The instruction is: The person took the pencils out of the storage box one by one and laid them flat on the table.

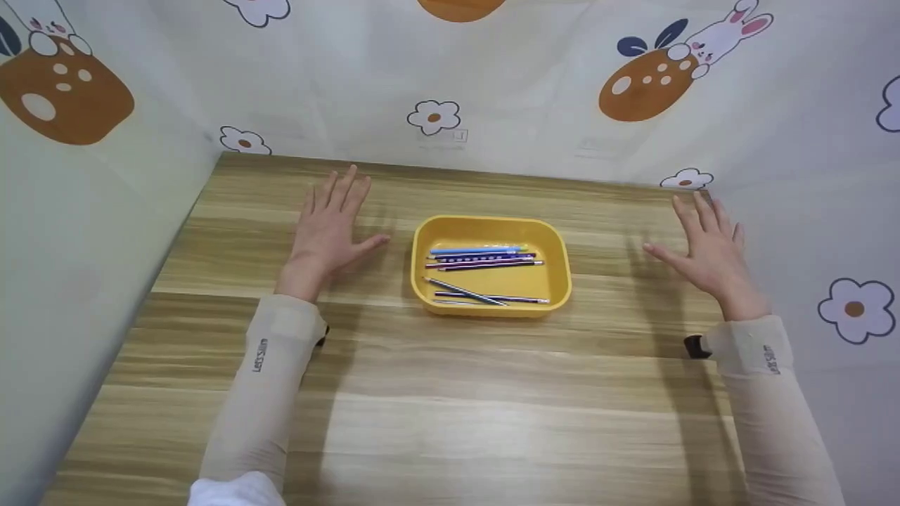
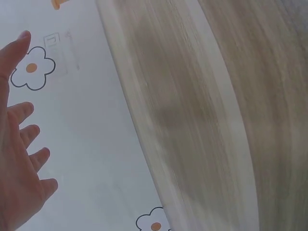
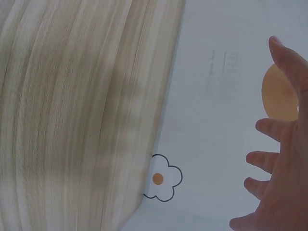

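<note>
A yellow plastic tray (image 1: 492, 310) stands on the wooden table between the two hands. Several pencils (image 1: 485, 266) lie in it, most in a bunch toward the back, with a few near the front, one of them slanting. One light blue pen or pencil (image 1: 471, 251) is at the back of the bunch. To the tray's left, my left hand (image 1: 327, 235) is held with fingers spread and straight, touching nothing. Farther off on the right, my right hand (image 1: 710, 249) is spread the same way, holding nothing. Both palms show in the wrist views.
The wooden table (image 1: 492, 407) reaches back to a pale curtain (image 1: 520, 91) printed with flowers, rabbits and orange shapes, which also lines the left and right sides. Dark straps or mounts (image 1: 696, 346) sit at the wrists over beige sleeves (image 1: 763, 393).
</note>
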A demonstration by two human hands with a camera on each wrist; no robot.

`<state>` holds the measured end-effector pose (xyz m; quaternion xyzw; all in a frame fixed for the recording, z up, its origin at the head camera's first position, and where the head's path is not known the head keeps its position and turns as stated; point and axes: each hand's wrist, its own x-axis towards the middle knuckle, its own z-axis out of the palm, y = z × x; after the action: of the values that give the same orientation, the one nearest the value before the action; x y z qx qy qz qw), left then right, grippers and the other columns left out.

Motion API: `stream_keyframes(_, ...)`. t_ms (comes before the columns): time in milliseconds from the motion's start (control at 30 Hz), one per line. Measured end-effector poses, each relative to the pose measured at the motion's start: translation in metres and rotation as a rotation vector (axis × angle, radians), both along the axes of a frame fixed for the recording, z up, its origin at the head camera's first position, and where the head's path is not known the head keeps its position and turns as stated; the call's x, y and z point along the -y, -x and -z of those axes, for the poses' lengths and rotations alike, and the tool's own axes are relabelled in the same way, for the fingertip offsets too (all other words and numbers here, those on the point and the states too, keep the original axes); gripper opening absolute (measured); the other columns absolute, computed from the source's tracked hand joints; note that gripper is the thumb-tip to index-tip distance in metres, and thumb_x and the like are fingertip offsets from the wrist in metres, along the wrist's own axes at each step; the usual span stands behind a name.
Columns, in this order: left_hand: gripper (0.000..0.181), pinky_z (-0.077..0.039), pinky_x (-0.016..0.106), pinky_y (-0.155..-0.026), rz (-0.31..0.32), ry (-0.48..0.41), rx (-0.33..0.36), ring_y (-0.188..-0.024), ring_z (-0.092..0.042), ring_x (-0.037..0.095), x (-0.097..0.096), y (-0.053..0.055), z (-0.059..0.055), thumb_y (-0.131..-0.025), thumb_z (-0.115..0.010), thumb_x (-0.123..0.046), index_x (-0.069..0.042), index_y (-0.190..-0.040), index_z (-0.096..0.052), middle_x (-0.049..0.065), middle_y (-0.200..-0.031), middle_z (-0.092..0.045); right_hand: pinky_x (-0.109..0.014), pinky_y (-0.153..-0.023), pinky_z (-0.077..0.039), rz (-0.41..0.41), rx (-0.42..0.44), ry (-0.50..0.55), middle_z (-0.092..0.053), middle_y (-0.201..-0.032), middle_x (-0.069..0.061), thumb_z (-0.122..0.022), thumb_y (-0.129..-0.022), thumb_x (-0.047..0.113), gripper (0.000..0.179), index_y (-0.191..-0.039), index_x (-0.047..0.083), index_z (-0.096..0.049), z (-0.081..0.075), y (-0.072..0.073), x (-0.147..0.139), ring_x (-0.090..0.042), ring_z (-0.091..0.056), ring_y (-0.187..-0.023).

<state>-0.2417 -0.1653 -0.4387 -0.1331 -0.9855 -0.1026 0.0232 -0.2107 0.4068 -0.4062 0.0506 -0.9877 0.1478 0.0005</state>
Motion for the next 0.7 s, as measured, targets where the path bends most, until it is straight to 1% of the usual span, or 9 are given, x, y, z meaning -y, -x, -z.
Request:
stream_keyframes(133, 0.099, 0.004, 0.055, -0.128, 0.020, -0.002, -0.003, -0.157, 0.000, 0.032, -0.0017, 0.0006, -0.0008, -0.089, -0.053, -0.070, -0.023, -0.162, -0.006, 0.003, -0.171, 0.004, -0.082, -0.112, 0.004, -0.014, -0.012, -0.001, -0.004, -0.168, -0.019, -0.059, -0.091, 0.062, 0.094, -0.162, 0.020, -0.013, 0.0001, 0.0004, 0.0018, -0.047, 0.005, -0.153)
stream_keyframes(333, 0.096, 0.000, 0.054, -0.129, 0.054, -0.011, -0.019, -0.157, -0.005, 0.032, -0.0041, 0.0011, -0.0032, -0.090, -0.056, -0.066, -0.021, -0.162, -0.011, 0.005, -0.171, -0.002, -0.080, -0.114, -0.003, -0.039, -0.024, 0.012, -0.010, -0.166, -0.023, -0.060, -0.091, 0.060, 0.093, -0.161, 0.017, -0.016, 0.0008, 0.0004, 0.0037, -0.049, -0.001, -0.152)
stream_keyframes(567, 0.094, -0.002, 0.052, -0.129, 0.085, -0.012, -0.029, -0.157, -0.005, 0.031, -0.0066, -0.0002, -0.0048, -0.091, -0.053, -0.069, -0.021, -0.162, -0.012, 0.005, -0.170, -0.004, -0.069, -0.122, -0.007, -0.070, -0.035, 0.012, -0.015, -0.164, -0.027, -0.062, -0.091, 0.058, 0.093, -0.160, 0.012, -0.020, -0.0009, 0.0010, 0.0054, -0.050, -0.004, -0.152)
stream_keyframes(700, 0.094, -0.003, 0.053, -0.129, 0.101, -0.025, -0.035, -0.157, -0.008, 0.031, -0.0093, -0.0006, -0.0054, -0.091, -0.054, -0.068, -0.022, -0.162, -0.013, 0.004, -0.170, -0.005, -0.068, -0.122, -0.008, -0.073, -0.037, 0.009, -0.017, -0.164, -0.026, -0.064, -0.090, 0.058, 0.093, -0.160, 0.013, -0.022, -0.0016, 0.0012, 0.0075, -0.049, -0.007, -0.152)
